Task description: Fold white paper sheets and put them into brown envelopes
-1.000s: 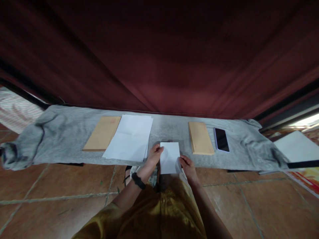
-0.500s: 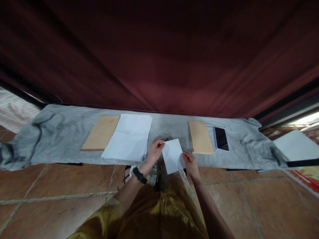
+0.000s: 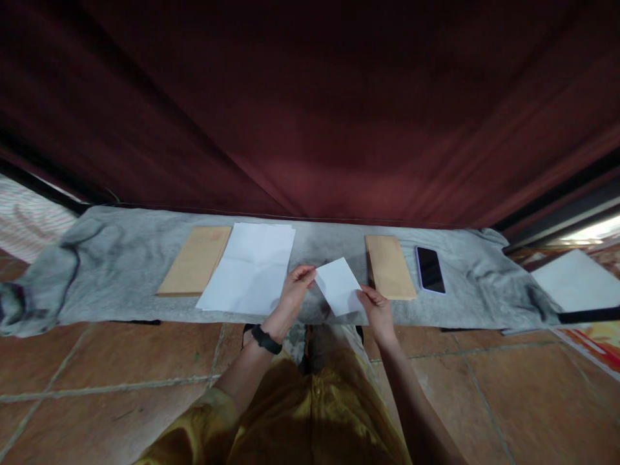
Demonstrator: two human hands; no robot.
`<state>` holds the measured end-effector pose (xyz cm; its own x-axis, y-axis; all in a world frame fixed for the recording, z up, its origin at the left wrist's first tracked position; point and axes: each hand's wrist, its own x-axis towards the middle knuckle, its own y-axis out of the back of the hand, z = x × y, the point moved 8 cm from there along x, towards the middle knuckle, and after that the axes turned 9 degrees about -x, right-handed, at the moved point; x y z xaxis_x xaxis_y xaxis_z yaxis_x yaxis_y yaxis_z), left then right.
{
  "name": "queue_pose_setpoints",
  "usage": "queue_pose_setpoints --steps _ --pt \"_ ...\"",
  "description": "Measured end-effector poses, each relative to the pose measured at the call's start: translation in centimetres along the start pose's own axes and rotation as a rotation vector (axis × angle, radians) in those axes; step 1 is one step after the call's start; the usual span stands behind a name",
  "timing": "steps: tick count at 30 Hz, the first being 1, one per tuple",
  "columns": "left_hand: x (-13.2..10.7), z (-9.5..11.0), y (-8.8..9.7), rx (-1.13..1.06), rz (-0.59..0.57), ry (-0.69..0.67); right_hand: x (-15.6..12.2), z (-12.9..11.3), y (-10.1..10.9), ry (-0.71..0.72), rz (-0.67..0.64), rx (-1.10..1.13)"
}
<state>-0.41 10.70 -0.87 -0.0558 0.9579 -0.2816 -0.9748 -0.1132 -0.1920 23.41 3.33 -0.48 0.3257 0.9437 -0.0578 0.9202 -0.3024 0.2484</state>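
Note:
Between my hands is a small white sheet of paper (image 3: 338, 287), apparently folded, tilted over the front part of the grey cloth. My left hand (image 3: 296, 284), with a dark band on its wrist, pinches the sheet's upper left corner. On the opposite side, my right hand (image 3: 377, 311) grips the right edge between thumb and fingers. Just left of my left hand lie larger white sheets (image 3: 249, 268), stacked a little unevenly. A stack of brown envelopes (image 3: 390, 266) is close beyond my right hand. Another brown envelope stack (image 3: 194, 261) sits at the left, against the white sheets.
A phone (image 3: 431, 270) lies right of the envelopes on the grey cloth (image 3: 123, 265), which covers a long narrow surface. Dark red fabric (image 3: 310, 129) hangs behind it. A white panel (image 3: 578, 282) stands at the far right. Tiled floor (image 3: 145, 361) shows below.
Both hands have moved slightly forward with the small sheet, away from my body and over the grey cloth. The sheet has turned a little. The envelopes and phone stay put.

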Motion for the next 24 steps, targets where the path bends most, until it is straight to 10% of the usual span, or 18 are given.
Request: queue_pose_setpoints --steps 7,13,24 --pt "-0.3 -0.3 1.6 -0.007 0.061 -0.03 0.1 -5.5 0.1 0.495 0.059 -0.425" --pt "-1.8 -0.6 2.8 0.137 0.132 -0.151 -2.8 -1.9 -4.4 0.75 -0.165 -0.822" --pt "-9.8 -4.0 -2.7 1.101 -0.4 -0.697 -5.0 1.6 -4.4 0.82 -0.212 -0.934"
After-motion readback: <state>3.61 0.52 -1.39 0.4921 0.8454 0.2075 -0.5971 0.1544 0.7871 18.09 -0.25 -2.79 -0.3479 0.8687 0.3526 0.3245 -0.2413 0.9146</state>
